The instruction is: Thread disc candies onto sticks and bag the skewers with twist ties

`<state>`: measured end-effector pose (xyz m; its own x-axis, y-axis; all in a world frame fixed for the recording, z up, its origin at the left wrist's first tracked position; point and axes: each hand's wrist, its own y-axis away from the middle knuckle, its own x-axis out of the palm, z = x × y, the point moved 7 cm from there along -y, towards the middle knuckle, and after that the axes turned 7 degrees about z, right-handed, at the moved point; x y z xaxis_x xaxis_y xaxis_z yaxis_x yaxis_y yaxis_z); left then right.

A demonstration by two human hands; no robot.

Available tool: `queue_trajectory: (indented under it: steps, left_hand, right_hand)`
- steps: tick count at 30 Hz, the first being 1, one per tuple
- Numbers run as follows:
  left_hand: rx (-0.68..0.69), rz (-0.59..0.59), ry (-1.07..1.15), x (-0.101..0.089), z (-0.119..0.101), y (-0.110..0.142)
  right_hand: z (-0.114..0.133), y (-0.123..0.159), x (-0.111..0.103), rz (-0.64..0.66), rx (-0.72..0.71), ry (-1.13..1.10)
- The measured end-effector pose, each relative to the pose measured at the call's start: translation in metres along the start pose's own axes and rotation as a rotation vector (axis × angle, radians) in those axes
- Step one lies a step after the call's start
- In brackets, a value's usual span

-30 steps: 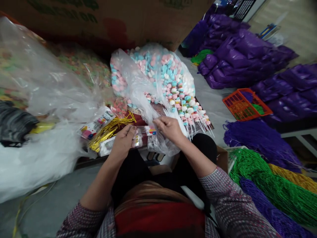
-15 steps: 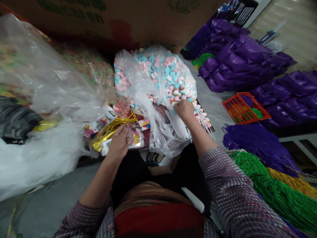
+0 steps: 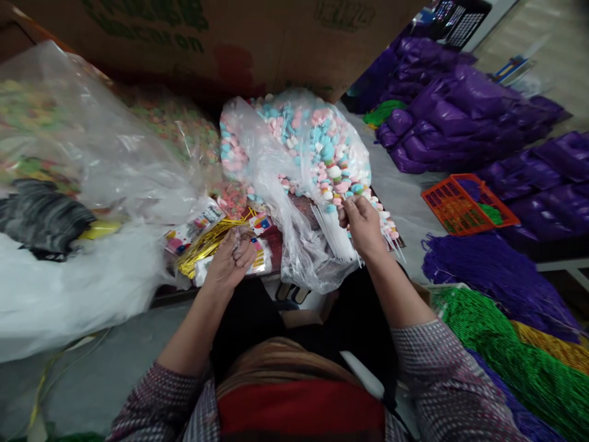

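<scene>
My left hand (image 3: 232,261) is closed on a small crumpled piece of clear plastic, seemingly a bag (image 3: 238,237). Gold twist ties (image 3: 202,248) and printed packets (image 3: 261,255) lie around it. Over the front of the large candy bag (image 3: 237,113), my right hand (image 3: 363,226) is pinched at the lower end of a candy skewer (image 3: 335,172), a row of blue, white and pink pieces. Its stick is mostly hidden by the fingers. White sticks (image 3: 334,236) lie fanned out beside this hand. More skewered candies (image 3: 389,226) rest to its right.
A large cardboard box (image 3: 276,46) stands behind the bags. Clear bags of colored candy (image 3: 175,129) fill the left. To the right are purple packages (image 3: 442,116), an orange basket (image 3: 448,209), purple strands (image 3: 488,276) and green strands (image 3: 497,344).
My right hand has drawn slightly back and right, and the candy row beyond its fingers shows more clearly. My left hand has curled its fingers over the clear plastic. The view has shifted slightly.
</scene>
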<state>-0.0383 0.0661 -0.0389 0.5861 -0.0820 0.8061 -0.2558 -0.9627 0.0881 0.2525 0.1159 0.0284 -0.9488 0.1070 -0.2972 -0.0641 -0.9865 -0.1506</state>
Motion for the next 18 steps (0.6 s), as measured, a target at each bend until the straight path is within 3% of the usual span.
queue_trajectory:
  steps: [10,18]
  left_hand:
    - [-0.009,-0.014,0.032,0.002,-0.002,0.007]
    - [-0.029,-0.047,0.016,0.006,0.000,0.013]
  right_hand:
    - [0.032,0.068,0.011,0.318,-0.044,-0.068]
    - [0.038,0.089,0.012,0.446,-0.041,0.071]
